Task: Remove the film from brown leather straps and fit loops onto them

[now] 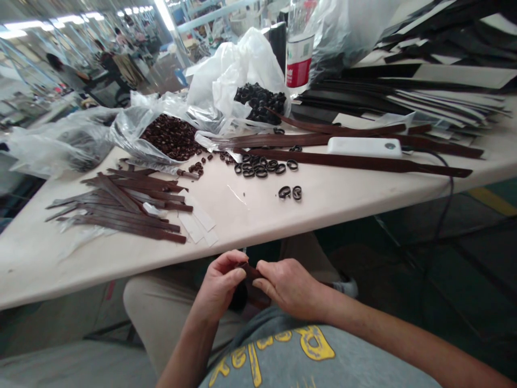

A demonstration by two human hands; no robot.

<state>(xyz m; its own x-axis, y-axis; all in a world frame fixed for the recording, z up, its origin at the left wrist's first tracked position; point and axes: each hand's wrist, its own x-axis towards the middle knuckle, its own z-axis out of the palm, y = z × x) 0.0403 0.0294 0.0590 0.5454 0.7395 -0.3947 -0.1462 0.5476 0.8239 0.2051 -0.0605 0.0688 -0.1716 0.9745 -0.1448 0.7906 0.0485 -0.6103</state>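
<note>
Over my lap, just below the table's front edge, a dark brown leather strap (252, 271) is stretched between my two hands. My left hand (221, 281) pinches its end between thumb and fingers. My right hand (288, 283) grips the same strap a little further along, close to the left fingertips. Most of the strap is hidden behind the hands. On the table ahead, two black loops (291, 193) lie apart from a cluster of black loops (262, 166). To the left is a pile of brown straps (133, 207) with white paper strips (197, 223) beside it.
A plastic bag of small brown loops (169, 137) and a white bag of black loops (260, 102) stand at the back. Long brown straps (363, 161) and a white power bank (363, 146) with a cable lie right. Behind are a bottle (299, 62) and stacked black strips (343, 99).
</note>
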